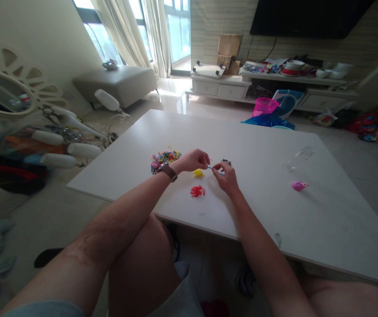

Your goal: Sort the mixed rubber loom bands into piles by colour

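Note:
My left hand [197,160], with a watch on its wrist, and my right hand [224,176] meet above the white table [261,154]. Between their fingertips is a small blue piece [210,167], pinched from both sides. Left of my left hand lies a mixed pile of small colourful pieces [165,159]. A small yellow heap [198,173] sits just below my left hand, and a red heap [197,191] is nearer the table's front edge. Several dark pieces [226,162] lie just beyond my right hand, which partly hides some blue ones.
On the table's right side are a clear container [301,158] lying tilted, a pink object [298,186] and a small clear item [278,239] by the front edge. A white lamp with several shades [85,151] stands at the left. A pink basket [264,106] is beyond the table.

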Tool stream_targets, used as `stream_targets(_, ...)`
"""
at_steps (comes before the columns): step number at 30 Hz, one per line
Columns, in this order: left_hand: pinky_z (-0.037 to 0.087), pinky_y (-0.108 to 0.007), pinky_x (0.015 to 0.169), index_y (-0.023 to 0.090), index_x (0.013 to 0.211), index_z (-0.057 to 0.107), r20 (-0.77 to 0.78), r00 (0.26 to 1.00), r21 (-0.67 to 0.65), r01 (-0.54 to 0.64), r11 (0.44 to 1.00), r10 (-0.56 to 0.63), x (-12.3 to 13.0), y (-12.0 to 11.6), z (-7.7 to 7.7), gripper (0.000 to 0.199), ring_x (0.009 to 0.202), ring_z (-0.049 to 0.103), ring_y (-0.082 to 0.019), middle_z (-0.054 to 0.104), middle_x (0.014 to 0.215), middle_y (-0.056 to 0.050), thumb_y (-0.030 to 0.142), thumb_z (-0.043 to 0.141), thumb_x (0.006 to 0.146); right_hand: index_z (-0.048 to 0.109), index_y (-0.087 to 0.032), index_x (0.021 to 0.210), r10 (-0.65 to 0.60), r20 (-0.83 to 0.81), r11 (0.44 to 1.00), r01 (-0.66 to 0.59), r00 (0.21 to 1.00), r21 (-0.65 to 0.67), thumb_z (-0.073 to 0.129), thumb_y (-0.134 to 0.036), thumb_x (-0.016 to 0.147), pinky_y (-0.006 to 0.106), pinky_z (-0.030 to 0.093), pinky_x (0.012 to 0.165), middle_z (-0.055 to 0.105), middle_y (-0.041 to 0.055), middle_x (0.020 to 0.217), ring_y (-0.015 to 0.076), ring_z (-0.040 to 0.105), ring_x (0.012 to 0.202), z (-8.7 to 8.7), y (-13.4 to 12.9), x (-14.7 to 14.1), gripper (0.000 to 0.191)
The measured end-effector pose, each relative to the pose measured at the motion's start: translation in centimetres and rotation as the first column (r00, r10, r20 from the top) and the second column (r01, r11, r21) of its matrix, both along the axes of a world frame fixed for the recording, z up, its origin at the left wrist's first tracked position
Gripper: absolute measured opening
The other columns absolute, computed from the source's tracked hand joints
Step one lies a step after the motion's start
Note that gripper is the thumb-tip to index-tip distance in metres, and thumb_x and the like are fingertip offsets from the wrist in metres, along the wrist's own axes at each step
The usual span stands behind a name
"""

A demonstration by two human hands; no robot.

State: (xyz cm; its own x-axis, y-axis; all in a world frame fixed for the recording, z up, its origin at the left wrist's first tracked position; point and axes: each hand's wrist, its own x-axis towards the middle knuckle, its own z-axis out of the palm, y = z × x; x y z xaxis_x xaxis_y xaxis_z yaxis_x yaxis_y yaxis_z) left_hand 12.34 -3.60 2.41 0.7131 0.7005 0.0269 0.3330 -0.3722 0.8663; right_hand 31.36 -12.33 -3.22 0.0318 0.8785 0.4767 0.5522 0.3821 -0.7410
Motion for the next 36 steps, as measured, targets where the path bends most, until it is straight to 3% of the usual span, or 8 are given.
stream_targets(8, 0.045, -0.022, 0.057, 0.012, 0.080, 0.070, -0.007, 0.999, -0.012, -0.051, 0.999, 0.051, -0.4, 0.6, 0.6, 0.013, 0.062, 0.062, -0.013, 0.070, 0.069, -0.004, 0.013, 0.075, 0.069, 0.063, -0.023, 0.079, -0.085, -0.090, 0.996, 0.084, 0.992, -0.013, 0.060, -0.035, 0.085, 0.036, 0.048, 0.074, 0.067, 0.0029, 0.082, 0.0215, 0.061, 0.082, 0.0, 0.3, 0.9, 0.014)
stream_targets(17, 0.046, -0.023, 0.059, 0.011, 0.081, 0.070, 0.050, 0.999, 0.025, 0.012, 1.000, -0.014, 0.2, 0.1, -0.8, 0.013, 0.063, 0.062, -0.013, 0.069, 0.068, -0.003, 0.013, 0.075, 0.069, 0.065, -0.022, 0.081, 0.010, -0.117, 0.999, -0.015, 0.993, -0.042, 0.062, -0.036, 0.087, 0.033, 0.048, 0.071, 0.068, 0.0026, 0.083, 0.0194, 0.062, 0.080, -0.3, 0.0, 0.2, 0.016)
stream_targets(21, 0.044, -0.022, 0.057, 0.010, 0.083, 0.074, 0.006, 0.999, 0.066, 0.035, 0.997, -0.036, 0.3, -0.2, -0.9, 0.012, 0.063, 0.060, -0.012, 0.069, 0.068, -0.003, 0.013, 0.070, 0.072, 0.066, -0.022, 0.082, 0.047, -0.108, 0.998, -0.050, 0.993, -0.032, 0.062, -0.036, 0.088, 0.033, 0.047, 0.071, 0.068, 0.0021, 0.083, 0.0189, 0.062, 0.079, -0.4, 0.0, 0.1, 0.015)
stream_targets(36, 0.045, -0.022, 0.059, 0.012, 0.083, 0.074, -0.065, 0.995, 0.064, 0.084, 0.994, -0.080, 0.4, -0.6, -0.4, 0.014, 0.066, 0.065, -0.014, 0.072, 0.071, -0.006, 0.025, 0.070, 0.082, 0.065, -0.022, 0.080, 0.011, -0.102, 0.999, -0.015, 0.995, -0.038, 0.062, -0.036, 0.086, 0.033, 0.046, 0.072, 0.068, 0.0020, 0.080, 0.0191, 0.061, 0.078, -0.1, 0.0, 0.1, 0.016)
